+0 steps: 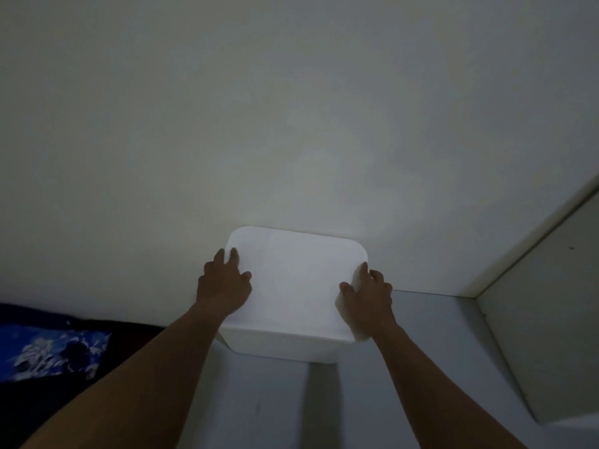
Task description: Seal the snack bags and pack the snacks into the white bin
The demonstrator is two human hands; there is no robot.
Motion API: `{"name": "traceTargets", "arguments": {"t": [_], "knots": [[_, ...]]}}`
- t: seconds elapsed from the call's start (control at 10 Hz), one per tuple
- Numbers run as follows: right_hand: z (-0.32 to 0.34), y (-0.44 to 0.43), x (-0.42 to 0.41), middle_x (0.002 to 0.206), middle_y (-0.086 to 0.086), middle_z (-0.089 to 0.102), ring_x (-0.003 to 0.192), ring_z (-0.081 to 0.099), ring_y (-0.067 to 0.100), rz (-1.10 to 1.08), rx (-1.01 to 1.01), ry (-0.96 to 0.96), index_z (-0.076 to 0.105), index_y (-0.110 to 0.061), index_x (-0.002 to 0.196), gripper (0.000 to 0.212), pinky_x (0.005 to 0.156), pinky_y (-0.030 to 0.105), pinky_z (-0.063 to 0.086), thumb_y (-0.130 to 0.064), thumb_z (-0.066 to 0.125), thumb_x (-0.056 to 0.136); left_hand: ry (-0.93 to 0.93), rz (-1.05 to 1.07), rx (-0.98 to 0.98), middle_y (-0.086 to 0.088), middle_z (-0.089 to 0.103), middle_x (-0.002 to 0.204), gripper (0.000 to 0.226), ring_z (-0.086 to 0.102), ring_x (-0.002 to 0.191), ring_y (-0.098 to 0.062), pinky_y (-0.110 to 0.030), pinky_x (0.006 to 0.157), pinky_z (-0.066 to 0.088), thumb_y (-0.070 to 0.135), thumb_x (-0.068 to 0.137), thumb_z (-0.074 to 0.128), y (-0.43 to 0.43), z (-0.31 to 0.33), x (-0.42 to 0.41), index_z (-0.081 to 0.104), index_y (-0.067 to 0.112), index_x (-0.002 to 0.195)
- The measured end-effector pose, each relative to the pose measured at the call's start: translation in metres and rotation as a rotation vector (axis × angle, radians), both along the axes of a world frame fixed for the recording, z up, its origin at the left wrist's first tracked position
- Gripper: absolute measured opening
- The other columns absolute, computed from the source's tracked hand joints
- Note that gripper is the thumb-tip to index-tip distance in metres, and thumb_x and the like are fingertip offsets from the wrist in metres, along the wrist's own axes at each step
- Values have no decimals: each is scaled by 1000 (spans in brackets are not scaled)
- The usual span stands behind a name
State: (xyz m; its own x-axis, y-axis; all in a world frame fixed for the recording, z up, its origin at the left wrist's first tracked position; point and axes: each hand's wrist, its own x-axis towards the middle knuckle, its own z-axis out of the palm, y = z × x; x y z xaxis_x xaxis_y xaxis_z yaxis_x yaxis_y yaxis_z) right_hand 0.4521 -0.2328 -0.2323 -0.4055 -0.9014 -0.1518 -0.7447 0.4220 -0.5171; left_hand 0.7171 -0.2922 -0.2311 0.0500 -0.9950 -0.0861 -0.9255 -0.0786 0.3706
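Pale wall (291, 92); left hand (223, 285) touches, right hand (369, 298) grips one white bin (295, 286).

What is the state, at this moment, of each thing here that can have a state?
White square plastic bin: closed, standing on the grey surface.
White flat lid: on the bin.
Left hand: fingers spread, resting on the lid.
Right hand: fingers curled over the lid's edge.
Blue flowered cloth: lying loose, untouched.
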Motion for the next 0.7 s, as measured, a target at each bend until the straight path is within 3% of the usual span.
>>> {"name": "traceTargets", "arguments": {"t": [0.1,0.2,0.3,0.5,0.6,0.7], "knots": [[-7,1,9,161,17,9,145,16,37,126,-10,131,16,-10,153,70,114,53,26,-48,35,98,-159,-137,5,-7,-4,165,70,-1,149,-39,-57,118,5,64,95,23,8,-10,-14,6,32,156],[-12,1,7,163,16,-4,150,3,32,178,18,162,9,-9,155,70,119,55,16,-48,29,100,-222,-172,20,-4,-11,164,75,-15,147,-42,-63,114,-9,75,89,10,11,-19,-20,-4,40,154],[-12,2,3,164,14,-9,151,-2,29,219,63,159,6,-11,155,70,119,56,11,-49,27,100,-249,-193,29,-3,-13,164,76,-17,148,-39,-65,113,-11,76,87,7,13,-21,-18,-6,41,153],[8,20,3,164,15,0,151,2,28,223,71,167,16,-11,154,69,120,54,12,-52,30,101,-243,-205,29,-5,-3,165,73,-10,150,-34,-63,116,-5,72,91,9,38,-12,-9,4,38,155],[35,47,10,163,11,16,151,14,23,210,2,58,24,-14,155,66,120,41,19,-50,38,101,-107,-216,-53,-4,7,165,71,-4,152,-29,-57,119,-1,68,91,9,67,-4,-4,13,36,155],[76,87,12,145,1,51,124,52,10,191,-211,-15,49,-21,142,50,101,21,40,-44,53,97,207,-266,-399,1,41,152,59,27,146,-24,-40,120,17,60,97,23,129,-6,9,47,29,142]]}}
